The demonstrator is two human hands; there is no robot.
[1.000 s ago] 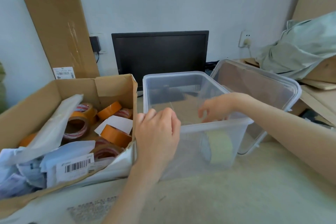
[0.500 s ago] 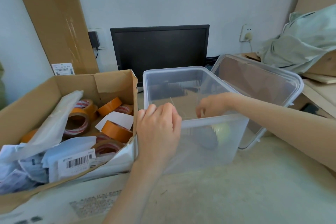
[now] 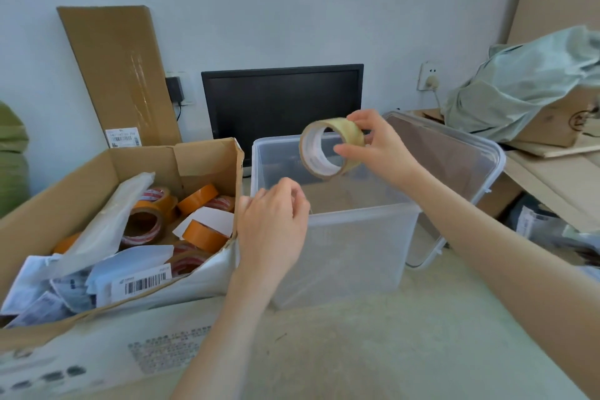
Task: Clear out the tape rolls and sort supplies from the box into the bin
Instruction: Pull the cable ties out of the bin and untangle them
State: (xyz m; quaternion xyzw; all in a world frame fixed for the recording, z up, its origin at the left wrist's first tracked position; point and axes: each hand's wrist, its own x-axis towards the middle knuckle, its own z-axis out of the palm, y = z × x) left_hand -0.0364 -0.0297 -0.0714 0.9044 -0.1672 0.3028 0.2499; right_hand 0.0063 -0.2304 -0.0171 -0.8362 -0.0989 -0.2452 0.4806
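Note:
My right hand [image 3: 378, 148] holds a clear yellowish tape roll [image 3: 331, 148] in its fingers above the open clear plastic bin [image 3: 357, 237]. The bin looks bare inside. My left hand [image 3: 272, 224] hovers at the bin's left front corner with curled fingers; no held object shows in it. To the left stands the open cardboard box [image 3: 207, 159]. Several orange tape rolls [image 3: 203, 235], red-printed brown tape rolls [image 3: 143, 224], papers and a barcode label [image 3: 141, 284] lie in it.
The bin's clear lid [image 3: 454, 153] leans behind it on the right. A black monitor [image 3: 282, 107] stands at the wall, with a flat cardboard sheet [image 3: 120, 75] leaning left of it. Cardboard and a pale cloth bundle [image 3: 526, 88] are stacked at the right.
My right hand was down inside the bin and has come up out of it holding the clear tape roll. The left hand stayed by the bin's corner.

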